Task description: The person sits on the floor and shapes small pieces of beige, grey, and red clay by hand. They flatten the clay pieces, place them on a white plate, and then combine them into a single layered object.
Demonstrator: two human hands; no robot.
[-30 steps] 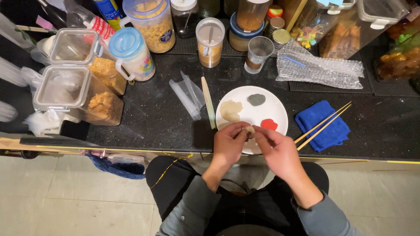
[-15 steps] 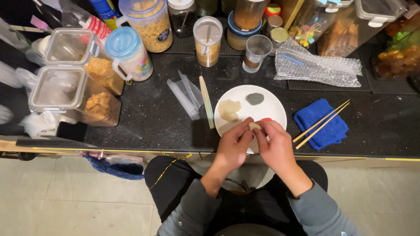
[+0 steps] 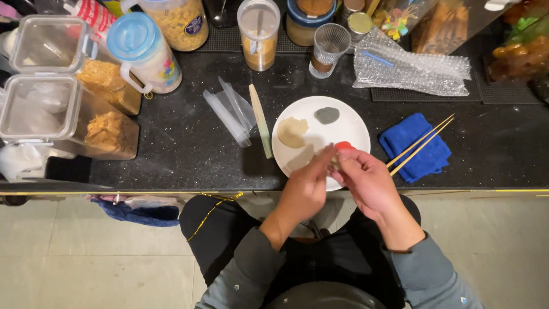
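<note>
Far left, two clear lidded containers (image 3: pixel 68 109) of golden snack bits are sitting stacked at the counter edge, w/ a blue-lidded jug (image 3: pixel 143 54) just behind, parked out of the work zone. Nearer centre, some clear plastic sleeves (image 3: pixel 231 111) are lying flat beside a pale flat spatula-like stick (image 3: pixel 262 121), which is resting just beside the white plate's (image 3: pixel 349 123) left rim, probably to be within reach.

The plate is holding a beige dough lump (image 3: pixel 292 131) and a grey one (image 3: pixel 326 115), apart from each other (colours kept separate, it seems), plus a red bit (image 3: pixel 345 145) peeking out above the hands.

Left hand (image 3: pixel 306 186) and right hand (image 3: pixel 369 183) are meeting over the plate's near edge, fingertips pressed together and pinching a small pale piece (image 3: pixel 333 165) between them; it's mostly hidden, so can't tell its shape. Holding it over the plate likely keeps crumbs off the black counter (image 3: pixel 177 143).

Right of the plate, two wooden skewers (image 3: pixel 420 143) are lying diagonally across a folded blue cloth (image 3: pixel 414 146), tips pointing toward the plate. Behind, bubble wrap (image 3: pixel 409 66) is lying on the counter.
</note>
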